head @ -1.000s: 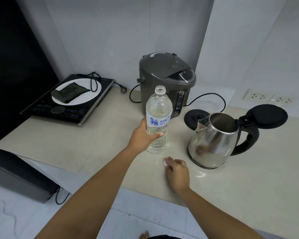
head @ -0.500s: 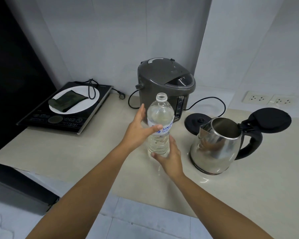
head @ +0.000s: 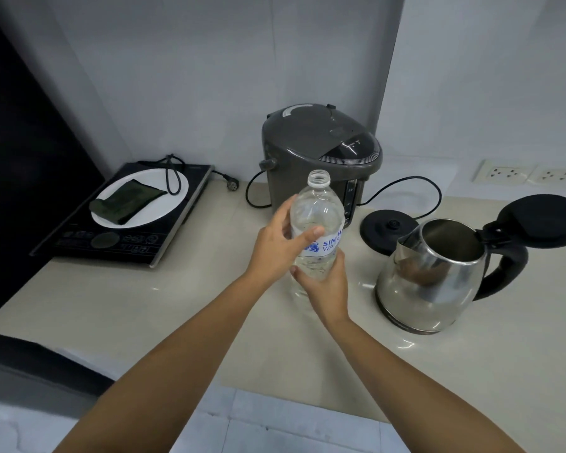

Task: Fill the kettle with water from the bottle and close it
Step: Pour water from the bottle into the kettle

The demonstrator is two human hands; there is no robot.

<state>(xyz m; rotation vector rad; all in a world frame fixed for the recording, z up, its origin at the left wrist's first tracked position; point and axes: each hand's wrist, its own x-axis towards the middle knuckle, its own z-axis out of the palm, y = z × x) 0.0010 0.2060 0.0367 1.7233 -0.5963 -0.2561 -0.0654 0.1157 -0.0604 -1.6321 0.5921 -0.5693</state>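
You have one view only, from the camera worn on your head. It looks forward and steeply down onto the pale beige stone counter [head: 118,299], close in, with the white corner walls [head: 209,76] behind.

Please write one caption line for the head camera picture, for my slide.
Both hands, left hand and right hand, hold the uncapped water bottle beside the open steel kettle.

A grey water boiler [head: 321,158] stands beside an induction cooktop [head: 121,220] bearing a folded cloth [head: 125,201].
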